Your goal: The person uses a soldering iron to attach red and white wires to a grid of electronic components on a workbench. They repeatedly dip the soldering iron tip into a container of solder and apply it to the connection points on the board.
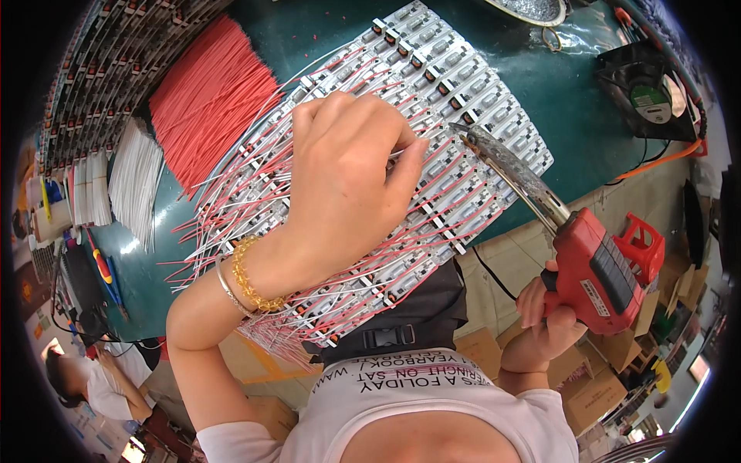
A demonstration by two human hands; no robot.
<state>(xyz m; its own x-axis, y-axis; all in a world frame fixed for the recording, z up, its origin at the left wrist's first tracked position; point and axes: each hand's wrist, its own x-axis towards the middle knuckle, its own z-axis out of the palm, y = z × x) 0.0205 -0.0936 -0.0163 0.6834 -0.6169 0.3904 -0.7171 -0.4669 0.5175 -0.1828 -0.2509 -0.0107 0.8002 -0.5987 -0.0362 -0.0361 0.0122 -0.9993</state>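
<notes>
L hand (351, 166) partly blocks boards (494, 100), grip unclear; R hand (552, 320) holds solder gun (590, 266); fan (648, 96) far R

Two hands show: one left hand (351, 170) at the centre, one right hand (557, 332) at the lower right. Count one red soldering gun (577, 255) right of centre, one black fan (644, 92) at the upper right, one metal dish (532, 9) at the top edge, two bracelets (241, 276) left of centre, one red wire pile (212, 96) at the upper left, and one co-worker (116, 386) at the lower left. The central circuit boards (490, 100) are too crowded to count.
</notes>
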